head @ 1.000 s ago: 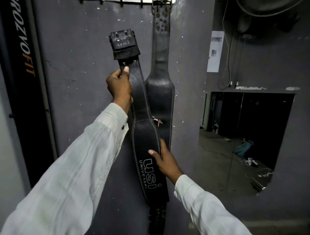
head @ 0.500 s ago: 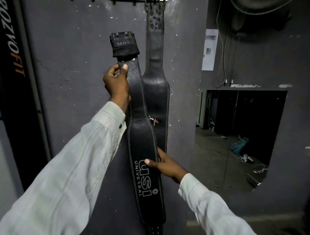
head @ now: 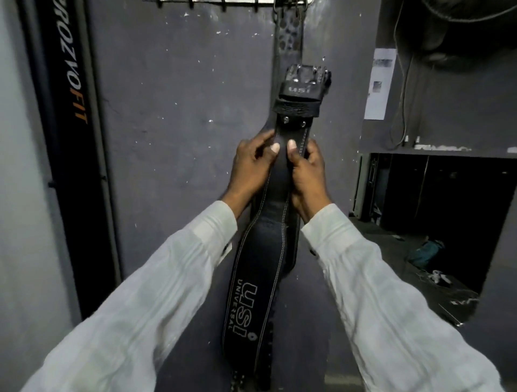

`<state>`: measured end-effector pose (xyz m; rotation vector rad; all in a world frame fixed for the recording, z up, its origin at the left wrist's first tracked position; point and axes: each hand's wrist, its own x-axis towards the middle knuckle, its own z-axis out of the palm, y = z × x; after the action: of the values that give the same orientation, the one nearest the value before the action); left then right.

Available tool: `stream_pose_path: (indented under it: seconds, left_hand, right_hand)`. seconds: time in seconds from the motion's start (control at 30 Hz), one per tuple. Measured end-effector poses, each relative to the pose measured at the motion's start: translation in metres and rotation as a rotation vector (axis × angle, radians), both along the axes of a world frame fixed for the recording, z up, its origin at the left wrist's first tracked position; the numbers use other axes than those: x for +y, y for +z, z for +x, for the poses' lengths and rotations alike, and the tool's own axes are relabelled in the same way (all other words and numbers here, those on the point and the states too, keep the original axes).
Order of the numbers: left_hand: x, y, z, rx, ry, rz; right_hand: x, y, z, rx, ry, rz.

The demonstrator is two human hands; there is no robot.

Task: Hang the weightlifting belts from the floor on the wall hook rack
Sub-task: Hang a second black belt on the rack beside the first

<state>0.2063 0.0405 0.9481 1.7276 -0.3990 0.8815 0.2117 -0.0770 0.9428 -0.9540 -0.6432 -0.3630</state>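
Observation:
I hold a black USI weightlifting belt (head: 258,268) upright against the grey wall, its buckle end (head: 303,84) on top. My left hand (head: 251,165) and my right hand (head: 306,170) both grip its narrow strap just under the buckle, thumbs on the front. Behind it a second black belt (head: 288,36) hangs from the wall hook rack (head: 223,3) at the top edge. The held belt covers most of the hanging one. The buckle sits well below the rack's hooks.
A black floor-standing post with orange lettering (head: 70,112) stands at the left. To the right a dark recessed opening (head: 436,218) shows floor clutter, with a paper notice (head: 382,84) and dangling cables (head: 402,98) above it.
My right hand left the wide lower part and rose to grip the strap beside my left hand. The belt shifted right, in front of the hanging belt.

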Motion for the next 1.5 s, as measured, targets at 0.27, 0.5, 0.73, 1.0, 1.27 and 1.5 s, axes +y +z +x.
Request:
stream_pose_path:
  seconds: [0.27,0.5,0.73,1.0,1.27,1.5]
  left_hand:
    - [0.028,-0.104,-0.002,0.315,-0.131,0.346]
    - [0.045,-0.118,-0.017,0.385,-0.366,0.131]
    - [0.051,-0.131,-0.023,0.375,-0.346,0.109]
    - [0.07,-0.161,-0.034,0.474,-0.294,0.195]
    - [0.09,-0.172,-0.045,0.575,-0.327,0.18]
    - [0.086,-0.188,-0.046,0.505,-0.155,0.128]
  right_hand:
    - [0.0,0.006,0.006,0.0,-0.113,0.007]
    - [0.003,0.012,0.011,0.008,-0.106,0.052]
    - [0.008,0.018,0.014,0.071,-0.131,0.073]
    - [0.019,0.033,0.016,0.094,-0.129,0.139]
    - [0.029,0.034,0.02,0.12,-0.112,0.2]
    - [0.032,0.026,0.021,0.119,-0.122,0.204]
